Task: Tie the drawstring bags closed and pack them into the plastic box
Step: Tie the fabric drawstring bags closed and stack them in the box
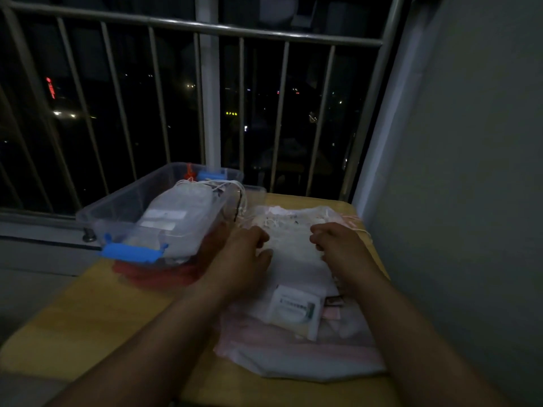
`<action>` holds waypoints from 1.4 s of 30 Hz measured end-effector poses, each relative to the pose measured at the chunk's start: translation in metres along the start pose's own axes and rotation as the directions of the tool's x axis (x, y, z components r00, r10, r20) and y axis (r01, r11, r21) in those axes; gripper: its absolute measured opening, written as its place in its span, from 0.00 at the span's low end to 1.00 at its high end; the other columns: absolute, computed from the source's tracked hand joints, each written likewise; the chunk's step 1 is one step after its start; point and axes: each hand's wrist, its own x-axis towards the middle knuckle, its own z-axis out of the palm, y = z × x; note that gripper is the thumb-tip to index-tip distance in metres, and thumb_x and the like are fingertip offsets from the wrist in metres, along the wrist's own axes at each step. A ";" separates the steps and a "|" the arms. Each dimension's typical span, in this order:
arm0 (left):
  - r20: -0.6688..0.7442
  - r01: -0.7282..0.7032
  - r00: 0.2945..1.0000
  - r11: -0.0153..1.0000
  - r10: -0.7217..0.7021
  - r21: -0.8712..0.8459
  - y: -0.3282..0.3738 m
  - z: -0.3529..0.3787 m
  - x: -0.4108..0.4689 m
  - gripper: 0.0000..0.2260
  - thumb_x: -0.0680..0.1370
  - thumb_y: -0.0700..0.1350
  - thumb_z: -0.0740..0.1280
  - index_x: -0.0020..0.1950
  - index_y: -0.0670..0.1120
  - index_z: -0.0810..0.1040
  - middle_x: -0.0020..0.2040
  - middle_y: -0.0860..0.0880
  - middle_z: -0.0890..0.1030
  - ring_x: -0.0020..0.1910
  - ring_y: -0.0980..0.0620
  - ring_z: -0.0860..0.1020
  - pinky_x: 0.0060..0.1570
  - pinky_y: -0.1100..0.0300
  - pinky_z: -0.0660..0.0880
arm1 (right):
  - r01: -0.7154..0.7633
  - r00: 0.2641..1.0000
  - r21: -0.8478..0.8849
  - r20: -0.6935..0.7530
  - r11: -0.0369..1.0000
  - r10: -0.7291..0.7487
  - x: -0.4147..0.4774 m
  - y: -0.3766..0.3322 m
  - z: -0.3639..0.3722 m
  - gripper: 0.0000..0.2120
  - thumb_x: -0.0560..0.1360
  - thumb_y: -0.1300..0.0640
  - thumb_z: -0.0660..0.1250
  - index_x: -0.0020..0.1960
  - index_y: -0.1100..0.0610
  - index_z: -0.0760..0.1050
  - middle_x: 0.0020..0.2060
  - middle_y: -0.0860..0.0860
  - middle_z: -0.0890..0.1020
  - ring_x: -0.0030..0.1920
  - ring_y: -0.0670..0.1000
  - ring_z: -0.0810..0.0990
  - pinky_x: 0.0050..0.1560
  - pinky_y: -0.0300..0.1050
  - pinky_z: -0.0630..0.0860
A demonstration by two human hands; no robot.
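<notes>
A dim room at night. A metal railing (205,26) crosses a dark window at twelve o'clock, with small city lights beyond it. A pale wall (470,171) closes in the three o'clock side.

A person's bare forearms reach forward over a yellow wooden table (88,312). At ten o'clock from the hands sits a clear plastic box (123,201), open on top, with a blue latch (132,251) on its near end and another at its far end. The box rests partly on something red (164,274), too blurred to identify. It stands just beside the left hand, touching or nearly touching the wrist. Packed bags (176,212) lie inside the box, translucent white, their white cords spilling over the right-hand rim.

A loose pile of drawstring bags (293,356) fills the table from the middle down to six o'clock, thin and translucent, white and pale pink. Pink cords (357,226) trail off at two o'clock. A small white packet (293,308) shows through the cloth near the forearms.

Both hands lie on the top bag (293,259). The left hand (246,254) sits on its nine o'clock edge and the right hand (340,248) on its three o'clock edge, fingers bent down onto the cloth. In this light I cannot tell whether either hand pinches the bag or only rests on it.
</notes>
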 end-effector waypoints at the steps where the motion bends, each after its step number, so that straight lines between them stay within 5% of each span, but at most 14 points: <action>1: 0.022 0.047 0.999 0.999 -0.048 0.023 -0.008 0.006 0.000 0.15 0.81 0.50 0.68 0.67 0.48 0.76 0.61 0.48 0.78 0.59 0.50 0.78 0.57 0.59 0.73 | 0.012 1.000 -0.088 0.000 0.996 -0.012 -0.002 0.003 -0.002 0.12 0.82 0.57 0.63 0.59 0.60 0.83 0.58 0.60 0.83 0.59 0.60 0.80 0.63 0.57 0.76; 3: 0.071 0.114 0.990 0.992 -0.119 0.059 -0.014 0.011 0.001 0.20 0.80 0.52 0.69 0.71 0.47 0.74 0.65 0.45 0.78 0.62 0.46 0.78 0.60 0.57 0.74 | 0.031 0.999 -0.206 -0.021 0.978 -0.036 -0.006 0.005 -0.009 0.15 0.83 0.57 0.62 0.56 0.68 0.80 0.55 0.66 0.82 0.57 0.64 0.80 0.59 0.57 0.76; 6: 0.115 0.142 0.982 0.986 -0.152 0.093 -0.012 0.014 0.004 0.28 0.79 0.56 0.70 0.75 0.46 0.70 0.69 0.43 0.77 0.66 0.43 0.76 0.66 0.53 0.74 | 0.003 1.000 -0.311 -0.006 0.950 -0.005 -0.008 0.008 -0.017 0.15 0.82 0.54 0.64 0.54 0.66 0.82 0.50 0.63 0.84 0.51 0.62 0.82 0.54 0.57 0.78; 12: 0.122 0.202 0.971 0.978 -0.206 0.049 -0.011 0.015 0.004 0.34 0.75 0.58 0.74 0.76 0.48 0.68 0.67 0.43 0.77 0.64 0.43 0.77 0.64 0.51 0.76 | -0.015 0.998 -0.444 0.047 0.896 0.039 -0.008 0.019 -0.016 0.19 0.76 0.50 0.72 0.66 0.54 0.79 0.63 0.51 0.80 0.61 0.53 0.79 0.60 0.44 0.74; 18: 0.072 0.240 0.969 0.969 -0.236 -0.055 -0.006 0.011 -0.002 0.29 0.76 0.51 0.75 0.74 0.45 0.69 0.56 0.47 0.79 0.55 0.46 0.79 0.55 0.58 0.75 | 0.085 0.995 -0.300 -0.017 0.950 -0.094 -0.004 0.026 -0.011 0.16 0.73 0.65 0.71 0.60 0.54 0.81 0.47 0.48 0.83 0.47 0.49 0.80 0.48 0.41 0.71; 23: 0.082 0.303 0.952 0.948 -0.296 -0.098 -0.009 0.009 -0.001 0.24 0.79 0.50 0.73 0.71 0.42 0.72 0.61 0.43 0.79 0.58 0.44 0.79 0.55 0.57 0.76 | 0.131 0.989 -0.184 -0.043 0.974 -0.141 0.000 0.028 -0.006 0.16 0.77 0.70 0.64 0.61 0.59 0.80 0.54 0.52 0.82 0.51 0.49 0.79 0.42 0.33 0.71; 27: 0.039 0.308 0.951 0.931 -0.307 -0.196 -0.015 0.009 0.002 0.13 0.77 0.46 0.74 0.58 0.43 0.78 0.54 0.44 0.83 0.53 0.45 0.81 0.52 0.58 0.76 | 0.056 0.998 -0.059 -0.034 0.997 -0.058 0.001 0.030 -0.005 0.13 0.76 0.70 0.64 0.53 0.56 0.80 0.52 0.56 0.84 0.48 0.52 0.80 0.41 0.40 0.71; 33: -0.086 0.166 0.977 0.952 -0.194 -0.258 -0.008 0.007 0.001 0.14 0.80 0.48 0.70 0.43 0.38 0.77 0.39 0.41 0.80 0.42 0.43 0.79 0.45 0.49 0.75 | -0.095 0.995 0.128 0.036 0.987 0.091 -0.004 0.020 -0.013 0.10 0.78 0.61 0.72 0.38 0.57 0.79 0.26 0.51 0.79 0.23 0.46 0.75 0.23 0.35 0.68; 38: -0.017 0.246 0.959 0.856 -0.284 -0.455 0.001 0.002 -0.002 0.20 0.82 0.52 0.69 0.34 0.43 0.80 0.30 0.46 0.79 0.29 0.51 0.75 0.34 0.59 0.71 | -0.099 0.992 0.185 0.092 0.978 0.083 -0.010 0.015 -0.012 0.06 0.79 0.55 0.71 0.43 0.54 0.83 0.36 0.48 0.87 0.34 0.48 0.86 0.33 0.40 0.78; 42: 0.201 0.352 0.934 0.652 -0.297 -0.672 0.011 -0.009 -0.008 0.16 0.84 0.50 0.66 0.47 0.39 0.85 0.43 0.39 0.86 0.44 0.37 0.84 0.49 0.48 0.81 | -0.125 0.983 0.241 0.159 0.963 0.088 -0.010 0.006 -0.014 0.08 0.81 0.61 0.66 0.54 0.58 0.84 0.46 0.56 0.88 0.43 0.58 0.87 0.42 0.48 0.81</action>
